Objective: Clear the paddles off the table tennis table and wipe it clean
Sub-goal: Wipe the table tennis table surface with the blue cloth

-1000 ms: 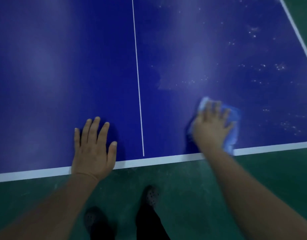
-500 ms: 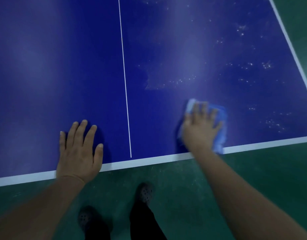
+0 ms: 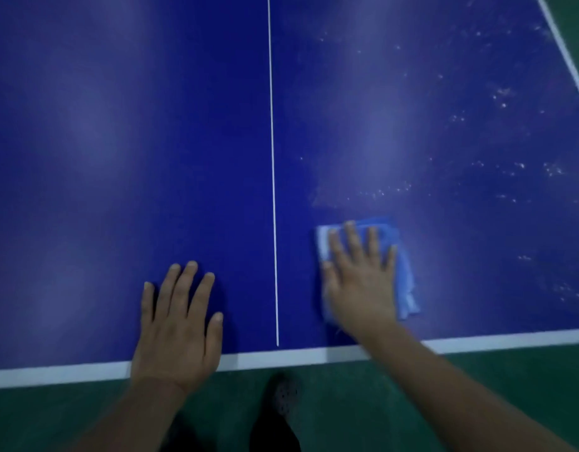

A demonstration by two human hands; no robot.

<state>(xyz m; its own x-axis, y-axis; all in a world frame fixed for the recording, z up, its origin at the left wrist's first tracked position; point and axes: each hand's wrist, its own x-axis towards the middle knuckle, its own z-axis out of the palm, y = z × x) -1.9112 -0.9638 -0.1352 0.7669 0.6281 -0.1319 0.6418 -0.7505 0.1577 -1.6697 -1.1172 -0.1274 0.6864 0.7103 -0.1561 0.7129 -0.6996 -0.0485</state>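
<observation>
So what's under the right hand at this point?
A folded blue cloth lies under the right hand, pressed flat onto the blue table. Its edges show beyond the fingers and on the right. The cloth's middle and the table surface beneath it are covered.

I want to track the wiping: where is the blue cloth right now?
In the head view the blue cloth lies flat under the right hand, right of the white centre line, near the table's near edge.
</observation>
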